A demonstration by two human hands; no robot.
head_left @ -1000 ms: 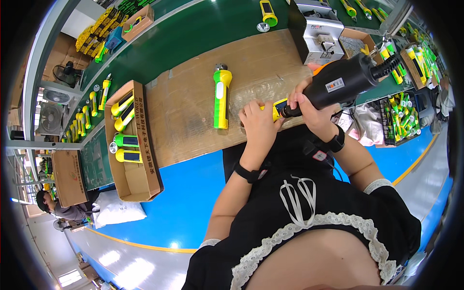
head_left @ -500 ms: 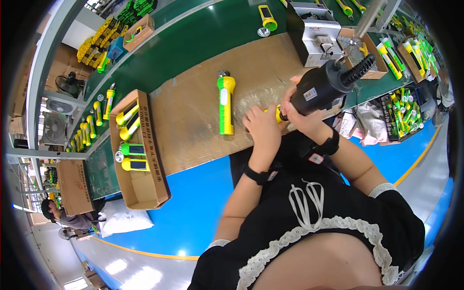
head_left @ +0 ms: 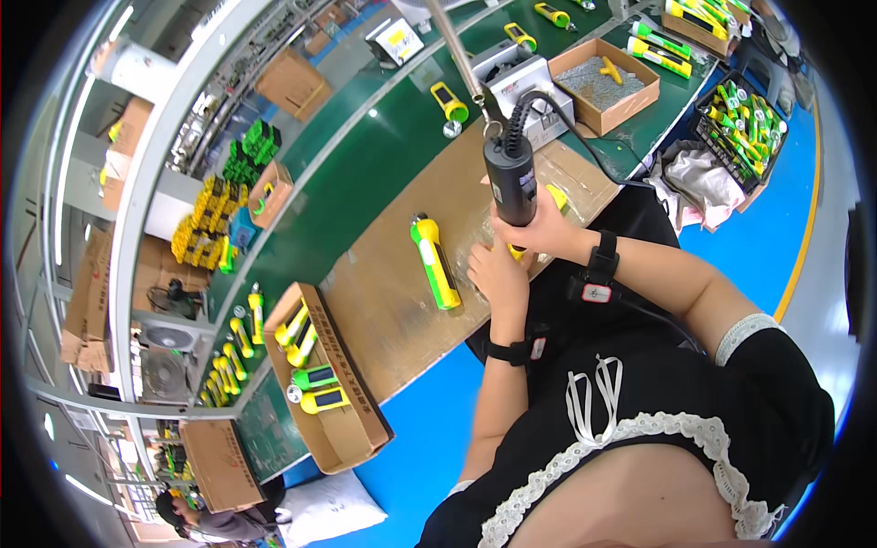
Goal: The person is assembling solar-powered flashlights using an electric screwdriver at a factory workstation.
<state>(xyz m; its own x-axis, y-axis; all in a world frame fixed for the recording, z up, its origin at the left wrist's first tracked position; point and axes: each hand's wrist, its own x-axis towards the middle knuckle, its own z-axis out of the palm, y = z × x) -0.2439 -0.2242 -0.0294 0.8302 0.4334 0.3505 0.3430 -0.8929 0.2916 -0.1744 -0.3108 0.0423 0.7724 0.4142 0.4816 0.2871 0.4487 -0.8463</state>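
The right hand [head_left: 541,226] is wrapped around the body of a black power tool [head_left: 513,178], whose tip is hidden by the fingers. Just beside it, the left hand [head_left: 499,274] is closed on what is probably a yellow torch [head_left: 517,251]; both hands cover most of it, so its shape is hard to make out. All this is over a cardboard sheet [head_left: 379,288] on the green worktop [head_left: 384,173]. One green-and-yellow torch [head_left: 437,265] lies on the sheet, left of the hands. A metal rod [head_left: 454,50] and a curly cord rise from the tool, crossing in front of a silver machine [head_left: 551,127]. Farther left, a long open box [head_left: 340,440] holds four torches. Right of the machine, a shallow box [head_left: 623,113] holds small grey parts and one yellow piece. The torches in the black crate [head_left: 723,152] overlap too much to count.
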